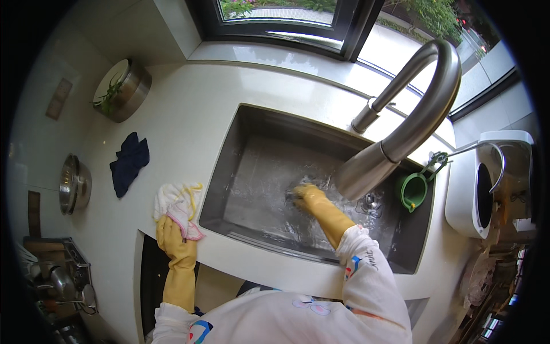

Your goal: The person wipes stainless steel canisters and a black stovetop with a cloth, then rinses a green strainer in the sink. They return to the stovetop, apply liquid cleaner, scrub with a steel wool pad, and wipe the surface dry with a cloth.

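A yellow rubber glove covers each of my hands. My left hand [175, 241] rests at the counter's front edge, its fingers on a white cloth with yellow and pink edging [178, 202]. Inside the grey sink [253, 172], my right hand [310, 198] reaches down into moving water; its fingertips are blurred by the water, so whether it holds anything cannot be told. The brushed-metal faucet [369, 167] arches over the sink, its head to the right of my right hand. A drain fitting [370, 203] shows under the water.
A green strainer [414, 192] hangs at the sink's right wall. Left on the counter [184, 107] lie a dark blue cloth [129, 164], metal bowls [75, 184] and a round metal container [129, 90] with green sprigs. A white appliance [466, 193] stands at right.
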Demonstrator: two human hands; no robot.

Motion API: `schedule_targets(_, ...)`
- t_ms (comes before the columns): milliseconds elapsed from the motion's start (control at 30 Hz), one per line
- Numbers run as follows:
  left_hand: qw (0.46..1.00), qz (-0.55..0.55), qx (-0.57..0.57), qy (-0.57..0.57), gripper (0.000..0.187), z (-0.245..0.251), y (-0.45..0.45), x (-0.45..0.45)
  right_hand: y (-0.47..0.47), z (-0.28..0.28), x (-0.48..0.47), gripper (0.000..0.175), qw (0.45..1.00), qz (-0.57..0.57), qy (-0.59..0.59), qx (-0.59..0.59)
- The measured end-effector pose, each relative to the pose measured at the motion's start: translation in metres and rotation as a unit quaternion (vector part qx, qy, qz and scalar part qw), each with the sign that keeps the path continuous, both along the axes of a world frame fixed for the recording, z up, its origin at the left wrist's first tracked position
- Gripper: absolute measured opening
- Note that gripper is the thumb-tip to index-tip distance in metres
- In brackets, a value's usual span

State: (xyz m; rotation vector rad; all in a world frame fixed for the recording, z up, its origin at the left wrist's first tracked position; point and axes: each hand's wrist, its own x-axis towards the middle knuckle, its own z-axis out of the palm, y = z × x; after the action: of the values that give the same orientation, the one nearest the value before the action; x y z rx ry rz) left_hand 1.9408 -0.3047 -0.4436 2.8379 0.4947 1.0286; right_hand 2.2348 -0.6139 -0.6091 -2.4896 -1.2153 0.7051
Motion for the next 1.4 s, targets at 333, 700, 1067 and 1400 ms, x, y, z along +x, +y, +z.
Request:
schedule_targets(333,0.999,0.018,-0.026,0.01,0.034,0.004,-0.003,-0.001,-0.037,0.096,0.098,0.038,0.877,-0.081,-0.435,0.188)
schedule_targets(700,1.0,0.01,-0.017,-0.004,0.032,0.009,-0.003,0.005,0.191,0.045,0.05,0.034,0.961,-0.133,-0.231,0.074)
schedule_targets(1067,0.999,0.027,-0.043,-0.011,0.033,0.008,-0.006,0.004,-0.006,0.081,0.026,0.031,0.962,-0.115,-0.143,0.204)
schedule_targets(1400,0.999,0.034,-0.041,0.002,0.033,0.008,-0.005,0.004,0.029,0.108,0.088,0.046,0.79,-0.118,-0.518,0.306)
